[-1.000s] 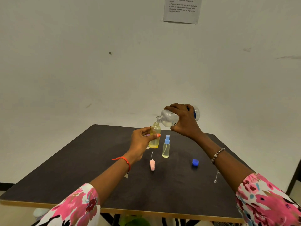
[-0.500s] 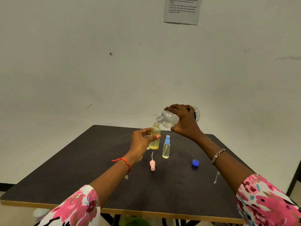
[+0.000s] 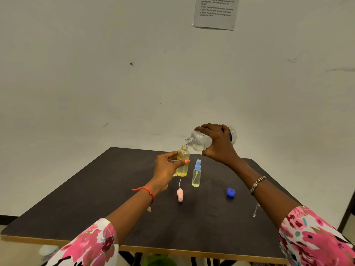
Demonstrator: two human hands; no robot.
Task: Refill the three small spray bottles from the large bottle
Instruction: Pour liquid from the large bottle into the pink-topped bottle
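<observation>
Right hand (image 3: 219, 144) grips the clear large bottle (image 3: 197, 141), tipped neck-down.
Its mouth sits just above the uncapped yellow spray bottle (image 3: 182, 169), pinched upright by the left hand (image 3: 166, 168).

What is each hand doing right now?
Left hand: holds the open yellow spray bottle.
Right hand: grips the tilted large bottle.
</observation>
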